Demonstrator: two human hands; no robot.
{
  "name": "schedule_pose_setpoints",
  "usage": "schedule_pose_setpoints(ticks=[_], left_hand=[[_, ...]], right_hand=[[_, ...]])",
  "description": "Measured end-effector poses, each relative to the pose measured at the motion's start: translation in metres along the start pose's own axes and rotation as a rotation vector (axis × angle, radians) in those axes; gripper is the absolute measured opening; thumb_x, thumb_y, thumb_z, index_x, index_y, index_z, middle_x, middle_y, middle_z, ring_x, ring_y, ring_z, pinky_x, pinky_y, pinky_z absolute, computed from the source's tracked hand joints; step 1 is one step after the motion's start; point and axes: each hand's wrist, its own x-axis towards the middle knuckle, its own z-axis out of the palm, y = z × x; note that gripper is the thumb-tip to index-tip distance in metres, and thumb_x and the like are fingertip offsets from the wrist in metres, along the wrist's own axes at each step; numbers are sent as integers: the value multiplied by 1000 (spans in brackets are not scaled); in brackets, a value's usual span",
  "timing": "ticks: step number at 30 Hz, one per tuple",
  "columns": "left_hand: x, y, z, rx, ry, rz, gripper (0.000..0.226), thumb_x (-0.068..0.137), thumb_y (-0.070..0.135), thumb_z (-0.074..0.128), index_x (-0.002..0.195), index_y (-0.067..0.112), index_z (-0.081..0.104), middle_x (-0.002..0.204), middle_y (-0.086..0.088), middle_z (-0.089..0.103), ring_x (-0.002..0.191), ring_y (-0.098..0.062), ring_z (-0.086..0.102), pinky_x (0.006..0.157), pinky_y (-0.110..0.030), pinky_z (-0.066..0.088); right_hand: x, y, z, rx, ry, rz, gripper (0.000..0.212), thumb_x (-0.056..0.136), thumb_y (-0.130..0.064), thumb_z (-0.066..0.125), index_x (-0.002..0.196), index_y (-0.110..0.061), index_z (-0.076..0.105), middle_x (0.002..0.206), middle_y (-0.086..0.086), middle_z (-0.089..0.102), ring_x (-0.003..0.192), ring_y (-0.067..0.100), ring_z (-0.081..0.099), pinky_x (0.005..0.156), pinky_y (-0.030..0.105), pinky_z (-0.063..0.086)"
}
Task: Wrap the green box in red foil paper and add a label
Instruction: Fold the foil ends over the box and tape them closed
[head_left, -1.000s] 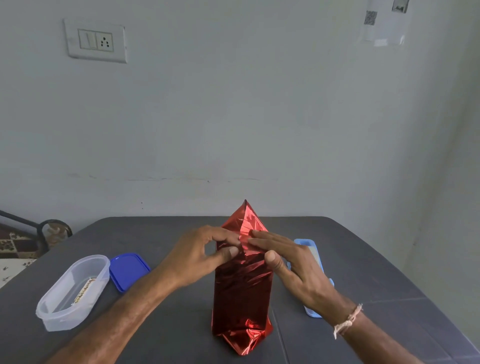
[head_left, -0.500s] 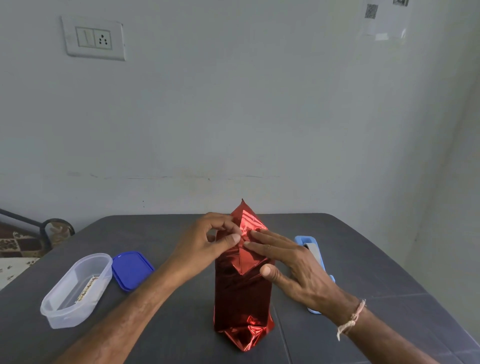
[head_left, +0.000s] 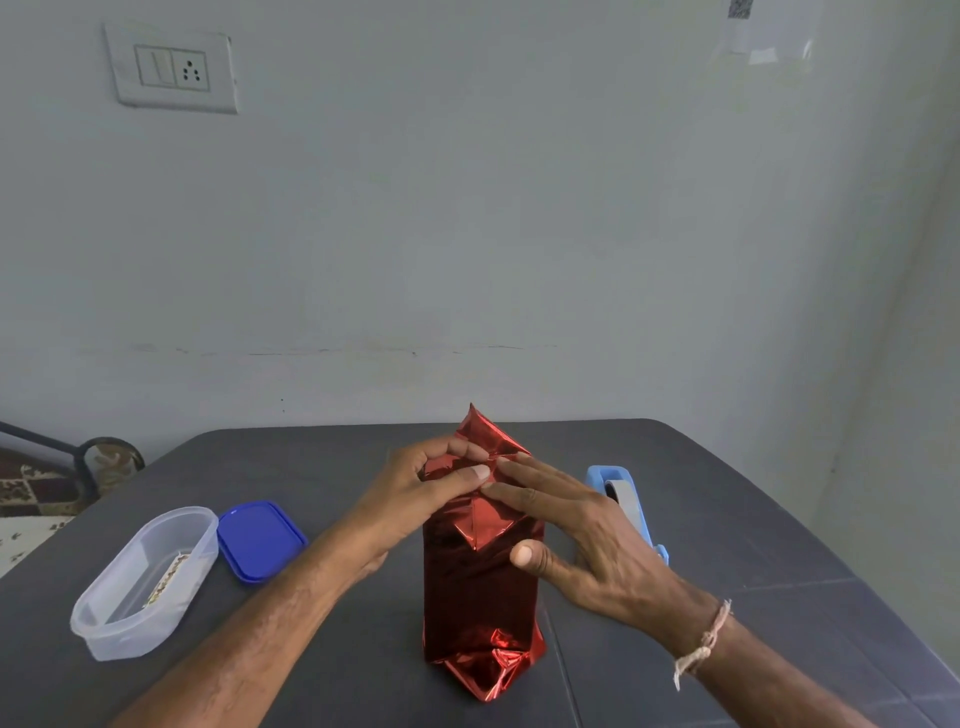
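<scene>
A tall box wrapped in shiny red foil paper (head_left: 480, 587) stands upright in the middle of the dark grey table (head_left: 727, 519); no green shows. A pointed foil flap sticks up at its far top edge. My left hand (head_left: 415, 499) curls over the top left corner, thumb pressing the folded foil. My right hand (head_left: 582, 535) lies with straight fingers flat on the top fold, thumb against the box's right side. Loose foil is crumpled at the near bottom end.
A light blue tape dispenser (head_left: 623, 499) lies right of the box, partly behind my right hand. On the left stand a clear plastic container (head_left: 148, 577) with a small label inside and its blue lid (head_left: 260, 540). A wall rises just behind the table.
The raised foil point has been pushed lower and folded down over the top. Both hands stayed at the top, pressing the fold flatter.
</scene>
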Motion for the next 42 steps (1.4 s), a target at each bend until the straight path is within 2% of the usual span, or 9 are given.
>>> schedule_pose_setpoints(ticks=[4, 7, 11, 21, 28, 32, 37, 40, 42], left_hand=[[0, -3, -1, -55, -31, -49, 27, 85, 40, 77, 112, 35, 75, 114, 12, 75, 105, -5, 71, 86, -21, 57], [0, -6, -3, -76, -60, -77, 37, 79, 46, 80, 115, 38, 74, 116, 10, 75, 108, -8, 71, 98, -33, 56], [0, -6, -5, -67, -73, -98, 44, 72, 48, 83, 114, 41, 73, 115, 13, 75, 106, -6, 72, 101, -34, 55], [-1, -4, -5, -108, -79, -116, 42, 75, 43, 83, 115, 38, 73, 113, 11, 75, 105, -9, 73, 97, -34, 58], [-3, -3, -2, -91, -65, -112, 44, 73, 46, 82, 115, 38, 72, 110, 17, 76, 103, -4, 72, 95, -30, 57], [-3, -6, -4, -72, -60, -115, 45, 72, 47, 83, 114, 41, 71, 112, 17, 74, 104, -6, 72, 93, -28, 58], [-5, -6, -1, -89, -38, -135, 46, 68, 47, 83, 112, 42, 72, 117, 14, 69, 95, -4, 73, 84, -23, 58], [-4, -7, -1, -68, -41, -148, 46, 65, 51, 83, 109, 46, 72, 118, 18, 67, 97, -5, 72, 95, -30, 57], [-3, -7, -2, -64, -48, -156, 44, 65, 52, 82, 108, 47, 72, 119, 17, 67, 100, -7, 71, 98, -31, 55]], right_hand=[[-1, 3, 2, 11, 2, -10, 68, 93, -75, 42, 152, -41, 45, 166, -14, 31, 155, 2, 18, 124, 46, 31], [-4, 2, 4, 26, 3, -19, 70, 92, -76, 40, 153, -42, 43, 167, -17, 25, 156, 3, 15, 123, 35, 26], [-4, -1, 4, -17, 2, -64, 64, 92, -70, 46, 150, -43, 41, 169, -17, 18, 157, 4, 15, 118, 24, 23], [-7, 0, 7, -245, -32, -123, 69, 92, -79, 30, 155, -53, 30, 173, -4, 8, 159, 14, 5, 121, 48, 34], [-6, -1, 9, -309, -53, -145, 68, 91, -79, 28, 155, -55, 27, 173, -4, 3, 160, 16, 0, 121, 45, 29], [-10, -6, 11, -103, 11, -130, 70, 93, -69, 41, 157, -43, 30, 172, -9, 10, 159, 14, 9, 122, 42, 29], [-22, -2, 18, 168, 284, 91, 60, 97, -62, 49, 152, -48, 30, 163, -22, 30, 147, 1, 36, 111, 24, 40], [-29, 14, 17, 216, 515, 310, 44, 94, -55, 60, 136, -43, 55, 145, -22, 51, 132, 2, 53, 89, 15, 51], [-35, 33, 13, 177, 589, 523, 29, 95, -43, 65, 124, -36, 64, 134, -15, 58, 124, 6, 58, 84, 15, 50]])
